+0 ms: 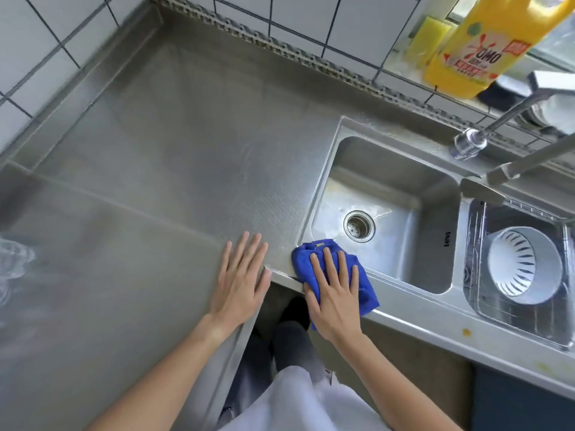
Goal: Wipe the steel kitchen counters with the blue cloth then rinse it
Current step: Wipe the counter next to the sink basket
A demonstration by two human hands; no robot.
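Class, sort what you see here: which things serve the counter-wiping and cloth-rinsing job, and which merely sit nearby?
In use:
blue cloth under the right hand
left hand resting flat on the steel counter
steel sink basin
steel tap

Lying about:
yellow detergent bottle
yellow sponge
white slotted strainer

Dimpled matt steel counter (174, 157), soft blue cloth (367, 287) (fleecy), glossy white wall tiles (351, 23)
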